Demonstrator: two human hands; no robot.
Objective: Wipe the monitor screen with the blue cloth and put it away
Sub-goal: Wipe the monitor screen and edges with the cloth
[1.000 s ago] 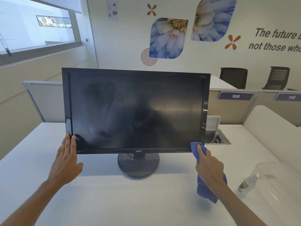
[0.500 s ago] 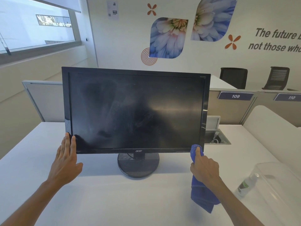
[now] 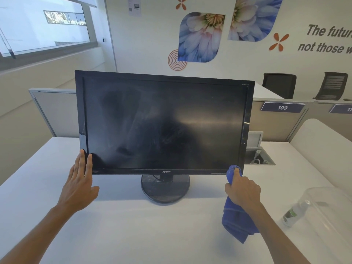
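1. Head view, and only the one: monitor point(image 3: 163, 122) stands on its round base point(image 3: 165, 188) on the white desk point(image 3: 133, 225), screen dark and streaked with smears.
2. Left hand point(image 3: 80, 185) is at the lower left corner of the monitor, fingers straight and close together, fingertips point(image 3: 82, 152) lying on the bezel and the edge of the screen, thumb spread out to the side. It grips nothing; it lies flat against the frame.
3. Right hand point(image 3: 242, 189) is at the lower right corner, fingers curled round the blue cloth point(image 3: 237, 221). One finger points up and presses a bunched tip of the cloth onto the bottom bezel, just under the corner of the screen.
4. Below the right hand the rest of the cloth hangs loose alongside the wrist, above the desk; whether its end touches the desktop I cannot tell.
5. Further right of the right hand, a clear plastic box point(image 3: 327, 216) sits on the desk, and a small spray bottle point(image 3: 294, 214) with a green label shows through its wall.
6. Beyond the right hand, behind the monitor's corner, an open cable hatch point(image 3: 260, 159) is set into the desk.
7. Past both hands, partition panels point(image 3: 282, 122) carry a plate reading 109, and black chairs point(image 3: 279, 85) stand at the far wall.
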